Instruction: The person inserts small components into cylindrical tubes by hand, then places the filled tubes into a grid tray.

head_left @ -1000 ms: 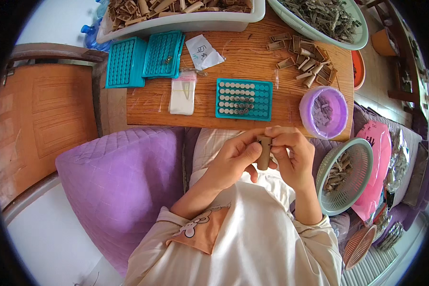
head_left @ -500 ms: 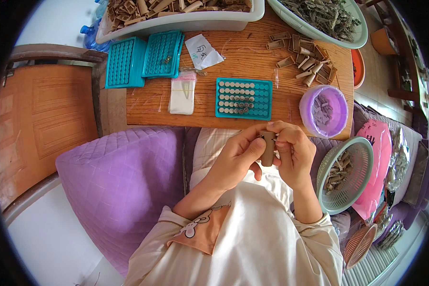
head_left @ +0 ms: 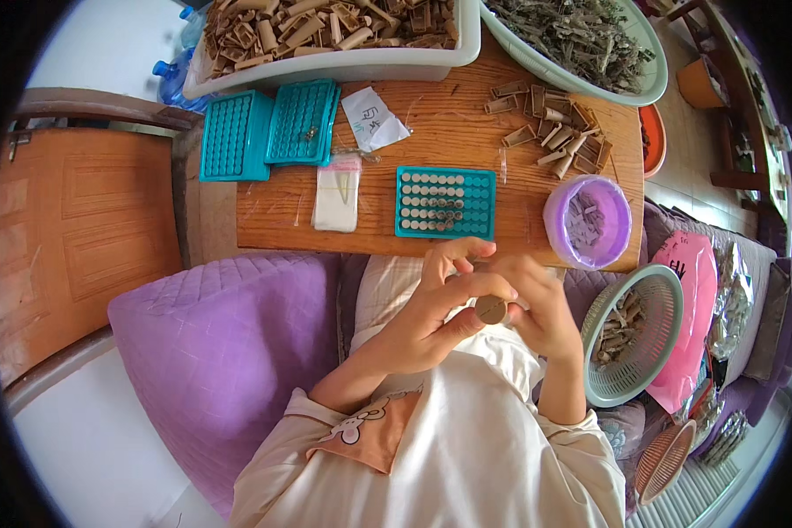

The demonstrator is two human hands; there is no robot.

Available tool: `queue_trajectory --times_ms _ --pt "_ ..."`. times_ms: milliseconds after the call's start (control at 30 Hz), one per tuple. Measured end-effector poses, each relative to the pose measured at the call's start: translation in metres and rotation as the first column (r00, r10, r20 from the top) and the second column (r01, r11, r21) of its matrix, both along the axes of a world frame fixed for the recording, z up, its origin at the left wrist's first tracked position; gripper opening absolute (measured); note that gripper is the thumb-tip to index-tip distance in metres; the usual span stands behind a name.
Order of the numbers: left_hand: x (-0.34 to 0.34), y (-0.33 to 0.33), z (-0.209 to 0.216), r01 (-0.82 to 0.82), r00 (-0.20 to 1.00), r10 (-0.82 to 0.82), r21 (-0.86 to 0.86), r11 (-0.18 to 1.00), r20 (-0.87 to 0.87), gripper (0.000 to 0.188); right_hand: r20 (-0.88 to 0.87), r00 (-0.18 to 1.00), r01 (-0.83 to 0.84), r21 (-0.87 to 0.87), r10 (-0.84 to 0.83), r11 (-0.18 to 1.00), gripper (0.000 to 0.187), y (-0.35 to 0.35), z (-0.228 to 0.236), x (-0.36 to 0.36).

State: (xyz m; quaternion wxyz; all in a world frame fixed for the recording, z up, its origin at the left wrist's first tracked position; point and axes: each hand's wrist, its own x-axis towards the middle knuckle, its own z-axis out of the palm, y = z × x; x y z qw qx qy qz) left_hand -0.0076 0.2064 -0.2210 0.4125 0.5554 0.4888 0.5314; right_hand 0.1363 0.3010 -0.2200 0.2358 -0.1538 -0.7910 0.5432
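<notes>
My left hand (head_left: 436,312) grips a tan plastic piece (head_left: 491,309) between thumb and index finger, its other fingers lifted. The piece's round end faces up; the rest of it is hidden by my hands. Curled around its right side, my right hand (head_left: 541,304) touches it with the thumb, and its upper fingers are blurred. Just beyond my hands, a teal tray (head_left: 480,198) lies on the table, with rows of small silver discs (head_left: 431,191) filling mostly its left part.
On the wooden table (head_left: 273,211) are stacked teal trays (head_left: 235,136), a bag pack (head_left: 336,198), loose tan pieces (head_left: 559,123), and a purple-lined tub (head_left: 620,231). A white bin (head_left: 414,62) and a green basin (head_left: 649,75) stand behind; a grey-green basket (head_left: 673,339) sits at right.
The tan piece has turned from showing its side to showing its round end. My left fingers have lifted and spread; my right hand has shifted. The whole view has tilted slightly.
</notes>
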Motion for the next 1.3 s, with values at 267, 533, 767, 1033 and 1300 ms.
queue_trajectory --times_ms 267,533,767,1033,1300 --pt "-0.009 0.004 0.003 -0.177 0.796 0.320 0.308 0.935 -0.514 0.049 0.213 0.973 0.044 0.218 -0.091 0.975 0.024 -0.008 0.014 0.007" --pt "-0.005 -0.003 0.006 -0.056 0.831 0.224 0.324 0.944 -0.509 0.034 0.171 0.985 -0.052 0.194 0.019 0.980 0.023 -0.012 0.009 0.014" --pt "0.015 0.016 0.003 0.031 0.815 0.120 0.248 0.968 -0.567 0.031 0.316 0.948 0.022 0.013 -0.025 1.000 0.022 -0.002 0.009 0.040" --pt "0.001 0.020 0.103 0.080 0.952 -0.159 0.288 0.954 0.260 0.045 0.838 0.122 0.416 0.444 -0.532 0.794 0.015 0.017 0.049 0.194" --pt "0.076 0.017 0.221 -0.534 0.224 0.356 -0.192 0.823 0.907 0.012 0.747 0.297 0.320 0.509 -0.595 0.799 0.021 0.054 0.043 0.174"
